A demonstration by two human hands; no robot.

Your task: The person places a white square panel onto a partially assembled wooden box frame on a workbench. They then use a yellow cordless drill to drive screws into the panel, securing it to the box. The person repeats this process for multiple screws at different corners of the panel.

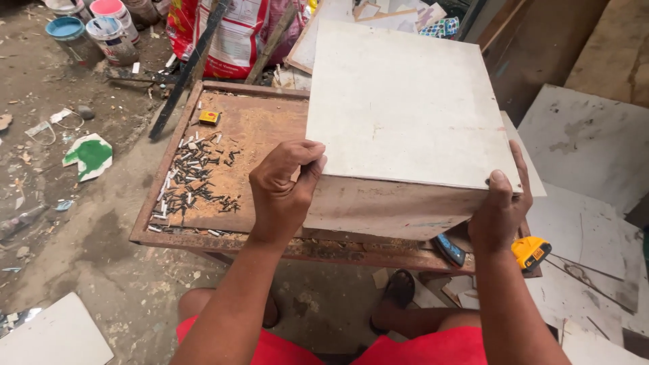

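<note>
Dusty workshop, wooden tray point(177, 145) holding screws point(193, 179), left hand point(284, 189), right hand point(500, 209) gripping white box point(405, 115), contents unseen.

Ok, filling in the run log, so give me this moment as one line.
left hand: holds white box left corner | right hand: holds right corner | box: on wooden tray table | screws: loose beside it

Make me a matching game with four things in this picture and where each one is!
Things:
1. white box
2. pile of nails
3. paint cans
4. yellow tool

Places:
A. on the ground, far top left
B. under the box's right corner
C. between the left hand and the right hand
D. spread on the table's left part

Pairs: 1-C, 2-D, 3-A, 4-B
</note>
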